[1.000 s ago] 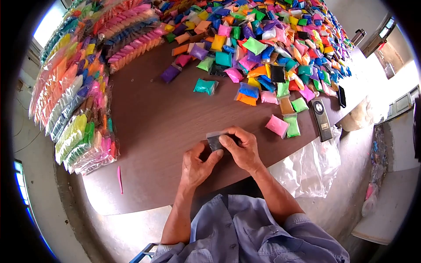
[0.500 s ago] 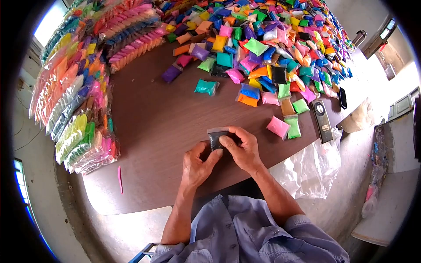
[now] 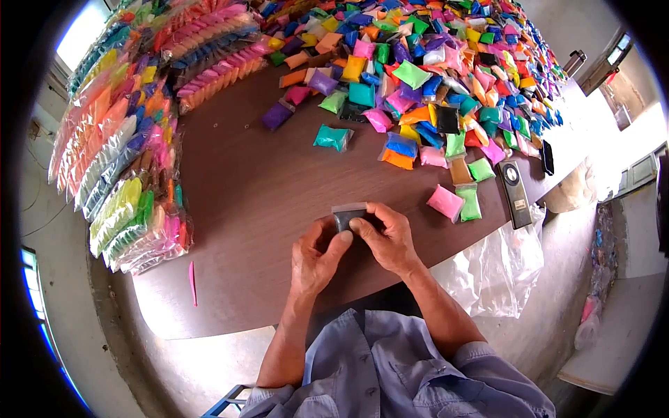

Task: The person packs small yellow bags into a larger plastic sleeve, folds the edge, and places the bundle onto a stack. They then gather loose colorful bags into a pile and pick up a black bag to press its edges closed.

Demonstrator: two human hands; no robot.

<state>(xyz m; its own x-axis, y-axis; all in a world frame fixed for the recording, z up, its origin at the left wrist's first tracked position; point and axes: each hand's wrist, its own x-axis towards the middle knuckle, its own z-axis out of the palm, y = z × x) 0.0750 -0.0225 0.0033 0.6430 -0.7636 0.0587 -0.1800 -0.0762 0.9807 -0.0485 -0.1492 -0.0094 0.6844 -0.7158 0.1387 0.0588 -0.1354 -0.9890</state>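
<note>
A small clear packet with dark grey or black contents (image 3: 346, 219) is held over the near part of the table, its clear top edge facing away from me. My left hand (image 3: 315, 256) grips its left side, thumb on the front face. On its right side, my right hand (image 3: 387, 235) has the thumb pressed on the front and the fingers behind. Beyond the hands lies a teal packet (image 3: 333, 137), and to the right are a pink packet (image 3: 445, 203) and a light green packet (image 3: 469, 202).
A large heap of coloured packets (image 3: 411, 74) covers the table's far right. Clear bags of packets (image 3: 132, 167) are stacked at the left. A pink stick tool (image 3: 193, 283) lies near left, a dark rectangular device (image 3: 514, 194) at right, beside a clear plastic bag (image 3: 498, 268).
Both hands still hold the dark packet, which now sits more upright between them, with the left thumb slightly higher. The whole view has shifted slightly.
</note>
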